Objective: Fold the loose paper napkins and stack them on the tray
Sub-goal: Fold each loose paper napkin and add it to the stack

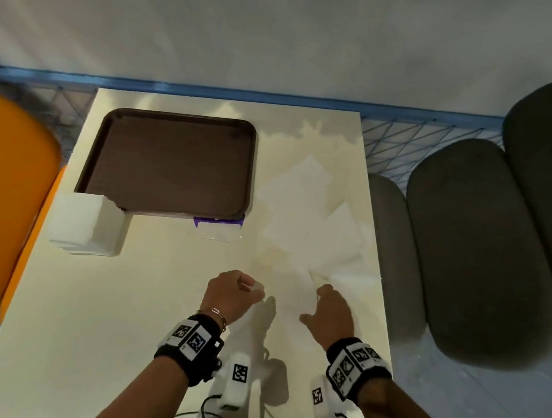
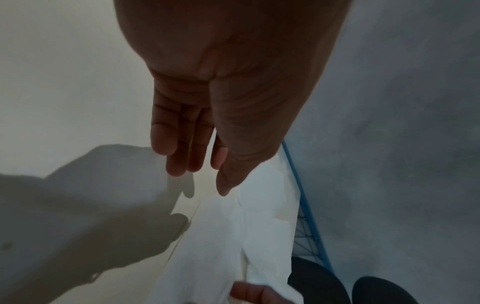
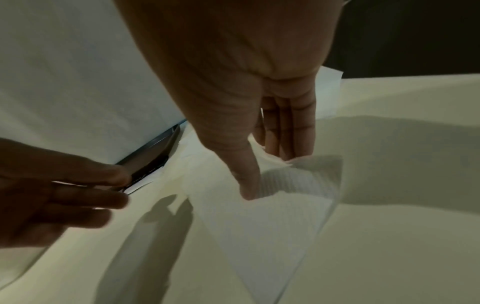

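The pale desk [image 1: 119, 328] carries a dark brown tray [image 1: 170, 163], bare of napkins. Right of the tray lies the scatter of loose napkins [image 1: 307, 219]; at its near left corner stands a white napkin block [image 1: 85, 223]. The right hand [image 1: 331, 313], reaching toward the pile's near edge, has its grip on one napkin [image 3: 259, 216], thumb pressing, fingers [image 3: 285, 133] curled under the lifted edge. The left hand [image 1: 231, 292] hovers nearby, fingers relaxed, grip holding nothing. Risk: the thin sheet may tear, or drag neighbours along.

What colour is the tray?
The tray is dark brown, clearest in the head view.
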Demonstrator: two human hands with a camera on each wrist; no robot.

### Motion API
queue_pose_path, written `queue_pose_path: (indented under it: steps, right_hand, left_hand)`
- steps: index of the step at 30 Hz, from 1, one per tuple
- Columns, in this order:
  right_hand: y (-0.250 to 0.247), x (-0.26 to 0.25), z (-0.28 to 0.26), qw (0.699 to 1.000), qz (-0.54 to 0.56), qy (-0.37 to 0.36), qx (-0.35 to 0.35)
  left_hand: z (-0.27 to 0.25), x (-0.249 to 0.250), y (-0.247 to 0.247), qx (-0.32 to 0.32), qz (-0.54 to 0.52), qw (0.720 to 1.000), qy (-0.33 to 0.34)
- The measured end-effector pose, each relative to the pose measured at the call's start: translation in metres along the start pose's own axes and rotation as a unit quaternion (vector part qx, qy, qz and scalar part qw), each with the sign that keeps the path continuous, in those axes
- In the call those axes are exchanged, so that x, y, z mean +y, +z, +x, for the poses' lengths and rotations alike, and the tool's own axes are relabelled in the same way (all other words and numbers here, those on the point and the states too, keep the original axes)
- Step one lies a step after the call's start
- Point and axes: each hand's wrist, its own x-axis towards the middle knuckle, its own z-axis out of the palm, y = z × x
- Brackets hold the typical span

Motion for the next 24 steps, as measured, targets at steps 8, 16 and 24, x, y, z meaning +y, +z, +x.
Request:
queue_pose_path:
  steps: [8, 16, 24]
  right_hand:
    - [-0.018, 0.009, 0.014, 0.972, 0.204, -0.031, -0.108]
    - [-0.077, 0.023, -0.007, 0.881, 0.392, -0.121, -0.234]
    - [-0.133, 0.021, -0.036, 0.878, 0.363, -0.234, -0.208]
  left_hand:
    - [-0.013, 0.0, 0.055, -0.087, -0.067, 0.989, -0.103]
    - [-0.035, 0.013, 0.045, -0.206, -0.378, 0.886, -0.17]
    - [-0.055, 0.051, 0.027, -0.16, -0.5, 0.843, -0.118]
